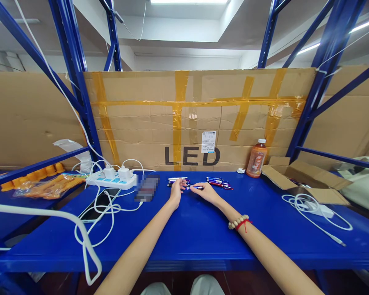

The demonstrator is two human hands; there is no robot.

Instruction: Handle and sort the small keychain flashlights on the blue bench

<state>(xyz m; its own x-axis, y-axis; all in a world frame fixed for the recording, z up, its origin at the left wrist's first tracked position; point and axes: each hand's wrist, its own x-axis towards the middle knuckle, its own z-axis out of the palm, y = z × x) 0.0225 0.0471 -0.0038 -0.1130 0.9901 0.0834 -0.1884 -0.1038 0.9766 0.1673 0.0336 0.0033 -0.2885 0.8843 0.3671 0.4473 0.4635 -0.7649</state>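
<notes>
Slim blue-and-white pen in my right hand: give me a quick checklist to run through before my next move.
1. Slim blue-and-white pen held in the right hand: ok.
2. Left hand gripping that pen too: cannot tell; its fingers are close by.
3. Red and blue slim pens on the right, clear of the right hand: cannot tell, they lie very near it.
4. Orange-filled plastic bottle standing with its white cap on: ok.
5. Coiled white cable with its white block clear of the right forearm: ok.
6. Brown cardboard box on the right closed: not ok, its flaps are open.
</notes>
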